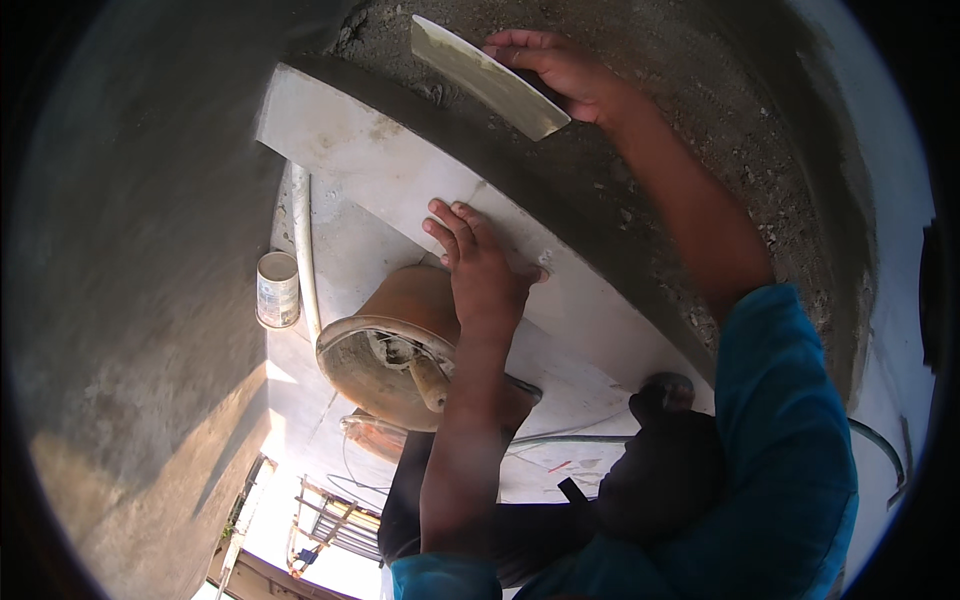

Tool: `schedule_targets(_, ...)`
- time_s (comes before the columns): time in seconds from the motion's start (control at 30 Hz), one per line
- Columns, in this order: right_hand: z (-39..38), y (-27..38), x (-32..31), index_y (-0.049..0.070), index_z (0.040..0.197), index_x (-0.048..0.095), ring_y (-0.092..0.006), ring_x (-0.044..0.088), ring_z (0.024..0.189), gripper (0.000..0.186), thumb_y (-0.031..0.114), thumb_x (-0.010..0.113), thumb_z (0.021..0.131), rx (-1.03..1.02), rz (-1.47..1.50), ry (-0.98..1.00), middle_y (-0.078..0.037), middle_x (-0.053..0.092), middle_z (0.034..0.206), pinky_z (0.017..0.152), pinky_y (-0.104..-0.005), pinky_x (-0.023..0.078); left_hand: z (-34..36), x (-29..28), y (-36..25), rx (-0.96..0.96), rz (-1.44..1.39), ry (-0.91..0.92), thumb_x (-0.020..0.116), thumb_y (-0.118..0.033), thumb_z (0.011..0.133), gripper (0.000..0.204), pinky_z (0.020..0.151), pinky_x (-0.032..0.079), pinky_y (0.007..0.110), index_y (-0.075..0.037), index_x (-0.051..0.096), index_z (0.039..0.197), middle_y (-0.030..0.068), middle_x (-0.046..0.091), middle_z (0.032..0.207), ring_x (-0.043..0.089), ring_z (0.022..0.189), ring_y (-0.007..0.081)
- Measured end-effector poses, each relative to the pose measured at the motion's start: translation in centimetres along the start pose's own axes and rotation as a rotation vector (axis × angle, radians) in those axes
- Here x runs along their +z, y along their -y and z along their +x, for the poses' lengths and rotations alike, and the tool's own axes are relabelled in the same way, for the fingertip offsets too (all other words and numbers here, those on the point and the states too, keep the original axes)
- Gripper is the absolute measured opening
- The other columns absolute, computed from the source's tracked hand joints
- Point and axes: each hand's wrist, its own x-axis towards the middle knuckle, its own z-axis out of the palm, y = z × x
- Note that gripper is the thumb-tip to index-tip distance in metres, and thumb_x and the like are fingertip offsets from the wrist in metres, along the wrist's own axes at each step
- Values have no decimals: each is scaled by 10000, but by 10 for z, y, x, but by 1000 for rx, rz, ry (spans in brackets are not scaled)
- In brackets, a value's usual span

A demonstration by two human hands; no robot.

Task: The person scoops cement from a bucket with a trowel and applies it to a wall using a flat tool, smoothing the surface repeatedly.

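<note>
**Hand flat on a tile, trowel against the mortar**

At the far left a grey plastered wall (150, 250) fills the view. Next to it, on the pale tiled floor (350, 250), stands a small cylindrical can (278, 289), just beside a white pipe (303, 250) that runs along the floor's left edge.

Right of the pipe sits an orange bucket (385, 340), tilted toward the camera, its inside smeared with grey mortar and a tool handle (432, 382) sticking up near its right rim.

The left hand (478, 268) lies palm down, fingers straight and close together, pressed flat on a large white tile (400, 170); it grips nothing. The tile stands against a band of dark mortar (560, 210), and the hand rests near the middle of its lower edge, above the bucket.

Further right and higher, the right hand (565, 72) is closed around the grip of a flat trowel (485, 75), whose pale blade slants up and left over the rough grey mortar bed (700, 130) behind the tile's top edge. A blue sleeve (790, 430) covers the right upper arm.
</note>
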Motion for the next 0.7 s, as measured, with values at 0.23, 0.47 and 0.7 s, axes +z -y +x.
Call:
schedule_targets(0.23,66,-46,33,45,1323,620,-273,527,1291,690,455,834,811,39,-157,-153,-151,621,1335,1057,-404,417,0,2,2,27,8,-50,980,-318,561,1315,1156,408,461,125,192,1515,373,131,1603,163,1488,535)
schedule_targets(0.47,115,-51,60,33,1266,652,-284,539,1285,669,449,859,785,84,-255,-191,-160,623,1336,1048,-402,429,1,2,3,35,-33,-55,983,-304,556,1310,1146,420,469,107,196,1520,382,122,1600,146,1491,534)
schedule_targets(0.7,111,-37,82,59,1258,666,-293,637,1107,648,424,854,756,-31,-337,-122,-158,669,1232,829,-461,547,0,1,4,40,-30,-23,972,-280,590,1302,1163,395,479,110,152,1523,387,86,1602,121,1489,548)
